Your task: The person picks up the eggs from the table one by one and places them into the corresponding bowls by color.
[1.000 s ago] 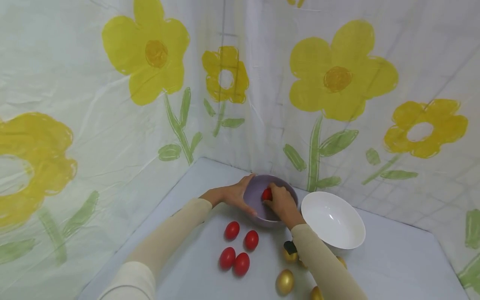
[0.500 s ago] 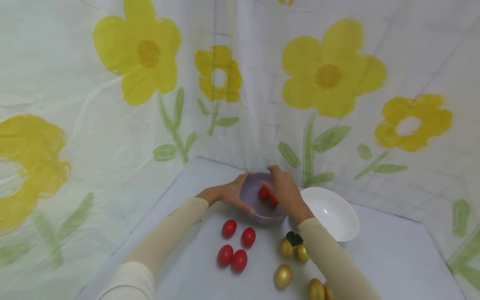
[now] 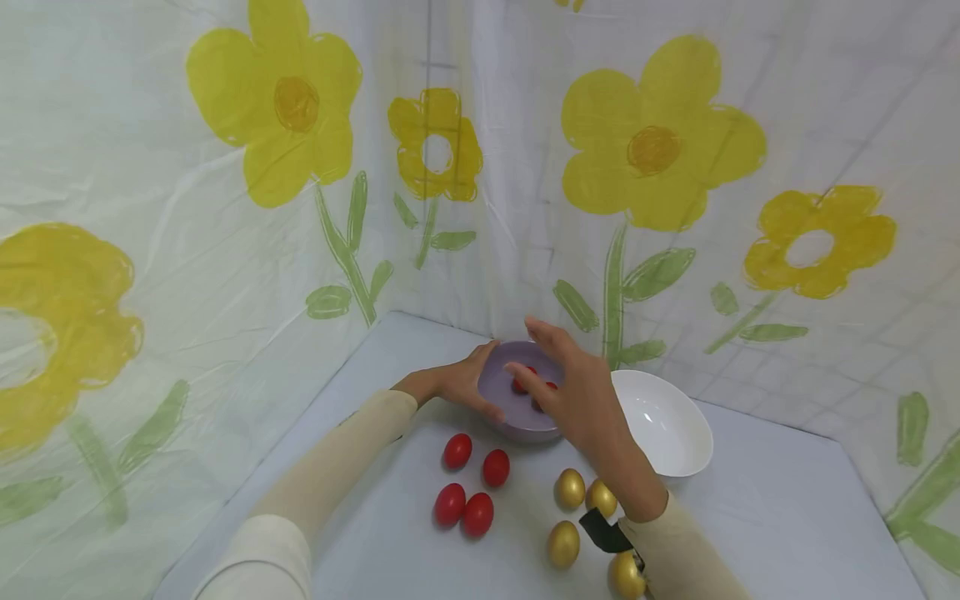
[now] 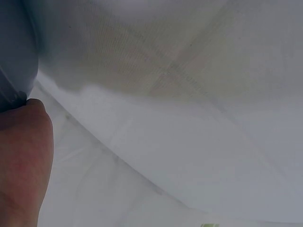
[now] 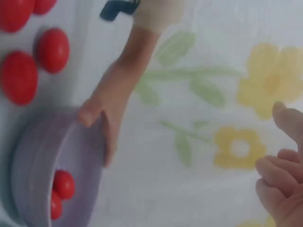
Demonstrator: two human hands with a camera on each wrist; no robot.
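Note:
A purple bowl stands at the back of the table, with two red eggs visible inside. My left hand holds the bowl's left side, thumb toward the front and fingers toward the back. My right hand hovers at the bowl's right, holding nothing; in the head view its thumb and index finger stand apart and partly cover the eggs in the bowl. Several red eggs lie on the table in front of the bowl. The left wrist view catches only part of the bowl and hand.
Right of the purple bowl stands a white bowl, partly behind my right hand. Several gold eggs lie near my right sleeve, one partly hidden by the dark wrist strap. A flowered curtain hangs close behind the table.
My right hand has let go of a red egg inside the purple bowl, then risen and drawn back toward me with its fingers spread. The left hand keeps its hold on the bowl.

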